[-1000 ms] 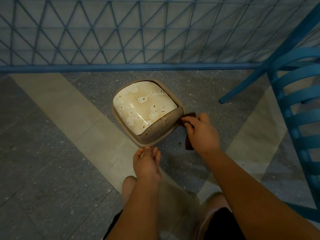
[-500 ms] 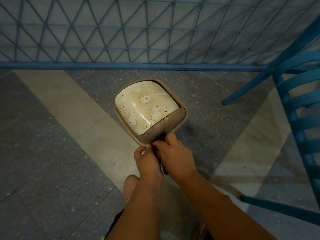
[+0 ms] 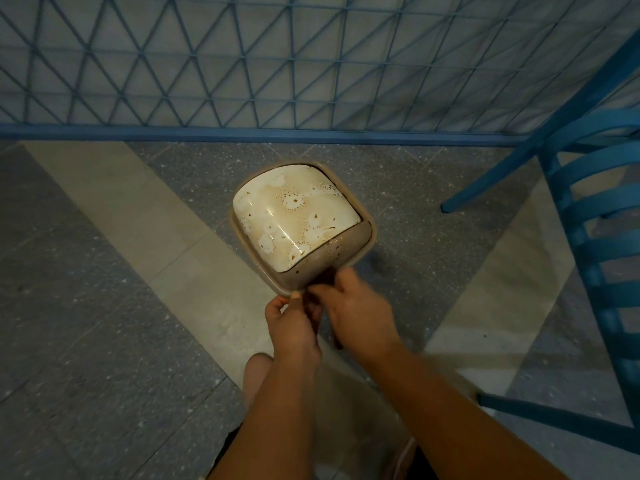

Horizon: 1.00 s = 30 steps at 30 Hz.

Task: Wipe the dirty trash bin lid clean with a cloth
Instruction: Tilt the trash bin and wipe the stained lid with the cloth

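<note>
While both hands pinch the cloth (image 3: 325, 277) at lid (image 3: 294, 220) near rim | chair (image 3: 595, 202) right | floor (image 3: 104, 306) left

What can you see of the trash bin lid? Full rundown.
The trash bin lid is a rounded-square, domed, glossy cream top, seemingly plastic, on a beige rim, seen from above over the grey floor. Brown stains and speckles cover the top and near side. The left hand pinches the near rim; the right hand presses a dark cloth to the near side.
</note>
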Motion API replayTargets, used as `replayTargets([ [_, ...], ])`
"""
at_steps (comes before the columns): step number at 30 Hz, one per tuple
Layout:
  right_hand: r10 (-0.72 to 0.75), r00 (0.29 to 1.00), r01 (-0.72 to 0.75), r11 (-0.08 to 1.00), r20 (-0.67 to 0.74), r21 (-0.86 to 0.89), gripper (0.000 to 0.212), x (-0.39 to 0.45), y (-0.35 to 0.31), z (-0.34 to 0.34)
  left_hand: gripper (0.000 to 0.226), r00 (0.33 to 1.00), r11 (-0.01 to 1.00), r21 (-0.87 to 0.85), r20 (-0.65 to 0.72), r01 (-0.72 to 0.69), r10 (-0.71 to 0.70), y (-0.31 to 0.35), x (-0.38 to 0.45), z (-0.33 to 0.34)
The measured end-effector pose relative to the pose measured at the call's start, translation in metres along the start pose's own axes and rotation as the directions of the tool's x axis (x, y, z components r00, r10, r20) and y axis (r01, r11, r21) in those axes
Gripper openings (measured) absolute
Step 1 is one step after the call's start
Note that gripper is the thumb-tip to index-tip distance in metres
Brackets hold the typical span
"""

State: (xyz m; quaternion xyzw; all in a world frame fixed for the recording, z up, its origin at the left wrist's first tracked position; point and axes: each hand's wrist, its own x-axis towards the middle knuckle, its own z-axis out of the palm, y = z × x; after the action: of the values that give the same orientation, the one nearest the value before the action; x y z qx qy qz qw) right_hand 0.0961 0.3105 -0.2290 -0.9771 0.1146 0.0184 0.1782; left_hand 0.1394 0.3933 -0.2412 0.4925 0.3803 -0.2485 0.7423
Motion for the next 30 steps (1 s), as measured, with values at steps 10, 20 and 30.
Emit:
replayTargets([
  [10, 0.346, 0.933, -0.344, 0.938, -0.102, 0.044, 0.032, 0.016, 0.069, -0.027, 0.019, 1.0, 1.0, 0.02, -0.025, 0.018, -0.018, 0.011, 0.012, -0.007],
  [20, 0.389, 0.907, -0.355, 0.913, -0.163, 0.2, 0.026, -0.008, 0.058, -0.019, 0.015, 0.999, 0.981, -0.191, -0.038, 0.022, -0.03, -0.004, -0.001, 0.014],
  [30, 0.031, 0.996, -0.025, 0.998, -0.084, 0.063, 0.033, 0.002, 0.014, -0.004, 0.031, 0.999, 0.982, -0.186, -0.038, -0.012, 0.005, -0.003, 0.001, 0.016],
])
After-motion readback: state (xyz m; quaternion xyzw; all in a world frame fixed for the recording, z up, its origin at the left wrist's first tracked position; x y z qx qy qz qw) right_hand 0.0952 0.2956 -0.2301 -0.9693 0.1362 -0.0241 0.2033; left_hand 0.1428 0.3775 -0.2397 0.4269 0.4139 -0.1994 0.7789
